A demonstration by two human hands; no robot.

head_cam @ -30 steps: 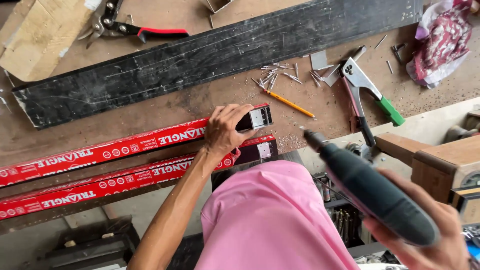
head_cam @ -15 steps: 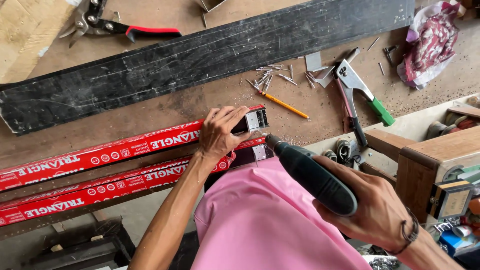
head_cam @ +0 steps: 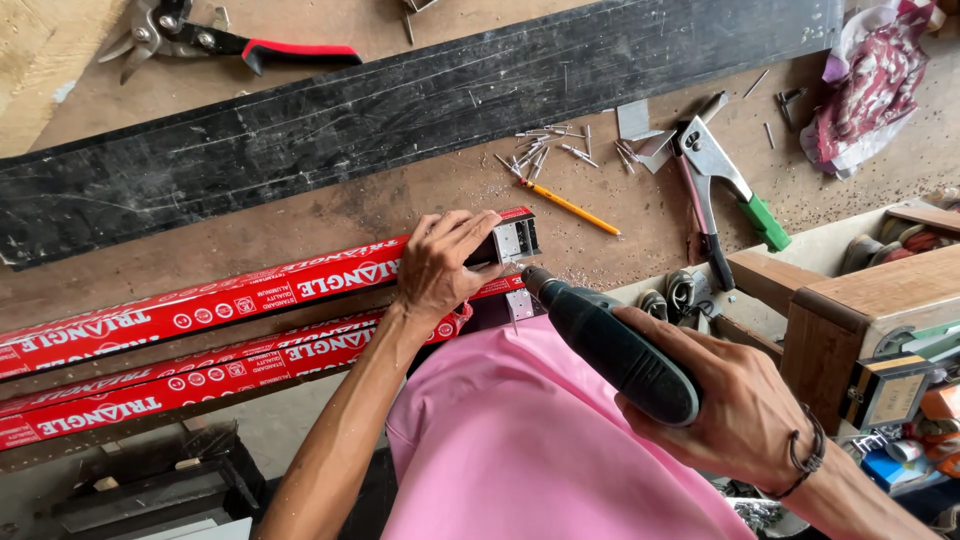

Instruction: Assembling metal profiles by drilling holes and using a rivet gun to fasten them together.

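From the head camera I count two red rails point(head_cam: 200, 310) side by side on the workbench point(head_cam: 400, 205) and one dark drill point(head_cam: 610, 345). My left hand point(head_cam: 445, 265) clamps the upper rail's end against the bench; my right hand point(head_cam: 740, 405) is wrapped tight around the drill, its tip just beside that end.

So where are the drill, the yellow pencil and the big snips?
drill point(head_cam: 615, 350), head view, dark body.
yellow pencil point(head_cam: 570, 208), head view, middle of shaft.
snips point(head_cam: 300, 50), head view, red-and-black handle.

Red rails point(head_cam: 200, 305), white print; dark teal drill point(head_cam: 610, 345); yellow pencil point(head_cam: 570, 207); pink shirt point(head_cam: 520, 440).
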